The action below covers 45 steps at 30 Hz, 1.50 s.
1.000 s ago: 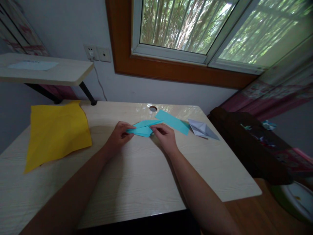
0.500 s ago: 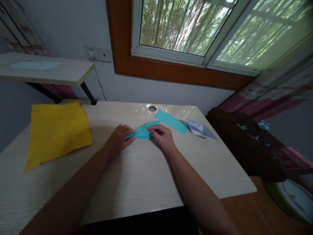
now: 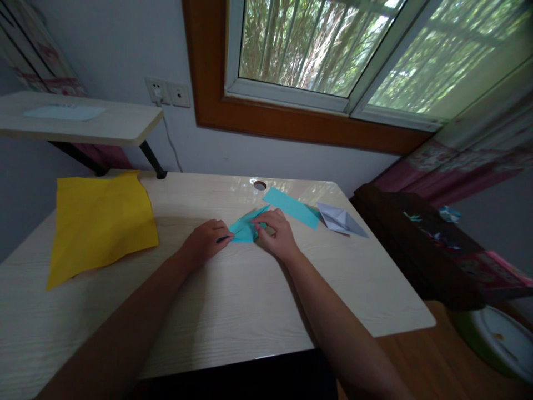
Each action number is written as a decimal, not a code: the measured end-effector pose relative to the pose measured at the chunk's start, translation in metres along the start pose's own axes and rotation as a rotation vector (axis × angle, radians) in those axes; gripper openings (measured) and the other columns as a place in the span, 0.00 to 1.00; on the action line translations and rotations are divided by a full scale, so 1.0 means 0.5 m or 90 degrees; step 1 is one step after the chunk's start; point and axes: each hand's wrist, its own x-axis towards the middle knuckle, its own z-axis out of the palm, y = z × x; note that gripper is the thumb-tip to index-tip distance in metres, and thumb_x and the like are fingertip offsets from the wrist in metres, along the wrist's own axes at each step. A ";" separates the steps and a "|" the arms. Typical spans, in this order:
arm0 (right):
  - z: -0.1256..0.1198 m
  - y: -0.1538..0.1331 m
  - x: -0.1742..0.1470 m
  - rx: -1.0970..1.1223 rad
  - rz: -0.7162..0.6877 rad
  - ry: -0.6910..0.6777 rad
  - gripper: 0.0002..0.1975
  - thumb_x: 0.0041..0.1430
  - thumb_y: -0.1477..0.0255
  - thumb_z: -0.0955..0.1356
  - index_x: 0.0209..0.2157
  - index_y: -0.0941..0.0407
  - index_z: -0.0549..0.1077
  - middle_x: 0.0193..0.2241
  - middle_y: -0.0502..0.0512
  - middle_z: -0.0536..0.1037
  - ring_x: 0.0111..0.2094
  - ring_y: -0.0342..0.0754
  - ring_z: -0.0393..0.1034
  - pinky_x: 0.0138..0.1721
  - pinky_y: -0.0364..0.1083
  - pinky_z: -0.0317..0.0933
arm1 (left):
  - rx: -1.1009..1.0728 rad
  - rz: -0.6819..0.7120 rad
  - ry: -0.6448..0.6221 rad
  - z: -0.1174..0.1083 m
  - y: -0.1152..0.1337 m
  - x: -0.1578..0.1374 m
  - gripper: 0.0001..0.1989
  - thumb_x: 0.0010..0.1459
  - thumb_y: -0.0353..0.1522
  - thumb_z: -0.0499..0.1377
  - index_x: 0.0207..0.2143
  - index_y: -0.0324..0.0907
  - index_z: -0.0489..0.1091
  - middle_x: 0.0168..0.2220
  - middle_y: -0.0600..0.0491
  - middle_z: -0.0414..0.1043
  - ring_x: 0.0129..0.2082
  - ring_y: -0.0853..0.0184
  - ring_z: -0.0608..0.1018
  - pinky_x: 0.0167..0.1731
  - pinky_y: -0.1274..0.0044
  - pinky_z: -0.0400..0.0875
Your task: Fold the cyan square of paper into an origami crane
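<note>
A folded piece of turquoise paper lies between my two hands on the pale wooden desk. My left hand pinches its left end, fingers closed. At the right side of the paper, my right hand grips it between thumb and index finger. One pointed corner sticks up toward the window side. The fingers hide parts of both ends, so the exact folds cannot be made out. Beyond my right hand lie a flat turquoise paper strip and a folded pale-grey paper shape.
A yellow sheet lies on the left of the desk. Above it, a raised shelf on black legs bears a white paper. A round cable hole is near the back edge. Dark furniture stands on the right.
The folded turquoise paper has shifted slightly and its left end is more covered. My left hand has moved a little right and down; the right fingers have changed their pinch.
</note>
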 end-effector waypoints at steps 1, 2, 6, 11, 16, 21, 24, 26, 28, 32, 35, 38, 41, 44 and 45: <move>-0.004 -0.002 0.002 -0.028 -0.024 -0.009 0.06 0.63 0.70 0.71 0.40 0.51 0.81 0.38 0.54 0.83 0.40 0.51 0.75 0.50 0.56 0.63 | 0.007 -0.001 -0.002 0.000 0.001 0.000 0.09 0.67 0.33 0.58 0.40 0.45 0.79 0.39 0.49 0.78 0.40 0.62 0.78 0.44 0.70 0.72; -0.008 -0.003 0.003 -0.051 -0.044 -0.024 0.07 0.62 0.69 0.72 0.41 0.50 0.81 0.39 0.54 0.83 0.42 0.52 0.74 0.52 0.57 0.62 | 0.011 -0.002 -0.003 0.000 0.003 -0.001 0.09 0.67 0.33 0.58 0.40 0.44 0.79 0.39 0.49 0.78 0.40 0.62 0.78 0.44 0.71 0.72; -0.013 0.003 0.003 -0.094 -0.136 -0.133 0.14 0.58 0.65 0.76 0.47 0.46 0.80 0.46 0.53 0.82 0.53 0.58 0.68 0.56 0.59 0.62 | 0.012 -0.013 -0.001 0.001 0.014 -0.001 0.09 0.67 0.33 0.58 0.40 0.44 0.79 0.39 0.49 0.78 0.40 0.62 0.77 0.44 0.70 0.72; -0.016 0.021 -0.005 -0.145 -0.158 -0.210 0.10 0.64 0.70 0.72 0.46 0.45 0.81 0.44 0.53 0.83 0.51 0.56 0.69 0.55 0.59 0.62 | 0.005 -0.004 -0.002 0.010 0.022 0.001 0.09 0.68 0.33 0.57 0.40 0.45 0.79 0.39 0.49 0.78 0.41 0.62 0.77 0.45 0.70 0.72; -0.025 0.024 -0.013 -0.186 -0.160 -0.242 0.08 0.66 0.69 0.71 0.44 0.45 0.82 0.40 0.53 0.84 0.45 0.53 0.69 0.48 0.54 0.61 | 0.023 0.024 -0.009 0.011 0.032 0.001 0.09 0.68 0.34 0.57 0.41 0.44 0.78 0.39 0.49 0.78 0.40 0.62 0.75 0.46 0.68 0.70; -0.029 0.045 -0.026 -0.102 -0.154 -0.240 0.08 0.68 0.68 0.69 0.44 0.48 0.82 0.43 0.55 0.83 0.44 0.51 0.72 0.46 0.52 0.63 | -0.042 0.043 -0.026 0.002 0.060 -0.004 0.11 0.68 0.35 0.57 0.47 0.45 0.78 0.45 0.48 0.78 0.45 0.60 0.76 0.50 0.67 0.70; -0.033 0.059 -0.030 -0.008 -0.133 -0.246 0.08 0.68 0.65 0.70 0.42 0.49 0.82 0.42 0.54 0.82 0.44 0.50 0.74 0.49 0.53 0.64 | -0.100 0.065 -0.045 -0.003 0.073 -0.006 0.11 0.69 0.34 0.56 0.45 0.44 0.79 0.44 0.47 0.80 0.43 0.61 0.77 0.48 0.67 0.71; -0.035 0.066 -0.029 0.043 -0.108 -0.261 0.09 0.66 0.62 0.70 0.40 0.49 0.82 0.42 0.54 0.82 0.44 0.50 0.75 0.50 0.53 0.64 | -0.124 0.097 -0.077 -0.006 0.075 -0.008 0.12 0.69 0.33 0.56 0.45 0.44 0.79 0.45 0.47 0.80 0.43 0.61 0.78 0.48 0.67 0.72; -0.037 0.070 -0.025 0.082 -0.090 -0.276 0.09 0.65 0.60 0.71 0.38 0.49 0.83 0.42 0.53 0.82 0.44 0.50 0.75 0.50 0.53 0.65 | -0.124 0.129 -0.105 -0.007 0.073 -0.010 0.12 0.69 0.32 0.55 0.47 0.44 0.79 0.47 0.46 0.80 0.44 0.60 0.79 0.47 0.66 0.73; -0.045 0.068 -0.017 0.125 -0.075 -0.314 0.08 0.63 0.61 0.72 0.38 0.48 0.83 0.42 0.52 0.81 0.45 0.49 0.75 0.51 0.52 0.66 | -0.107 0.162 -0.113 -0.002 0.065 -0.017 0.14 0.69 0.31 0.55 0.51 0.45 0.77 0.50 0.46 0.80 0.46 0.59 0.78 0.48 0.65 0.73; -0.050 0.064 -0.017 0.133 -0.061 -0.319 0.07 0.63 0.62 0.72 0.38 0.48 0.84 0.43 0.53 0.80 0.47 0.49 0.74 0.51 0.52 0.67 | -0.091 0.177 -0.105 -0.001 0.067 -0.021 0.16 0.68 0.30 0.56 0.55 0.46 0.74 0.50 0.46 0.79 0.47 0.59 0.78 0.50 0.65 0.73; -0.050 0.060 -0.025 0.126 -0.059 -0.304 0.07 0.64 0.64 0.72 0.38 0.49 0.84 0.43 0.54 0.80 0.47 0.49 0.73 0.51 0.52 0.67 | -0.048 0.198 -0.096 -0.004 0.078 -0.020 0.13 0.68 0.33 0.58 0.53 0.44 0.75 0.50 0.46 0.78 0.48 0.58 0.77 0.50 0.65 0.73; -0.043 0.054 -0.037 0.102 -0.073 -0.270 0.06 0.64 0.65 0.72 0.38 0.49 0.83 0.43 0.54 0.80 0.46 0.50 0.72 0.50 0.52 0.66 | 0.004 0.188 -0.066 -0.009 0.089 -0.017 0.11 0.67 0.36 0.60 0.46 0.40 0.77 0.47 0.46 0.78 0.46 0.57 0.76 0.49 0.65 0.73; -0.035 0.044 -0.045 0.047 -0.083 -0.260 0.06 0.66 0.66 0.71 0.40 0.49 0.82 0.42 0.54 0.81 0.45 0.50 0.73 0.49 0.53 0.65 | 0.025 0.177 -0.051 -0.012 0.090 -0.016 0.10 0.66 0.37 0.61 0.42 0.40 0.77 0.43 0.47 0.78 0.43 0.58 0.76 0.46 0.66 0.74; -0.033 0.041 -0.047 0.027 -0.087 -0.263 0.06 0.66 0.66 0.71 0.41 0.49 0.82 0.42 0.54 0.81 0.45 0.51 0.73 0.49 0.54 0.65 | 0.025 0.166 -0.046 -0.012 0.088 -0.017 0.09 0.66 0.36 0.61 0.42 0.40 0.76 0.41 0.47 0.78 0.42 0.59 0.76 0.45 0.67 0.74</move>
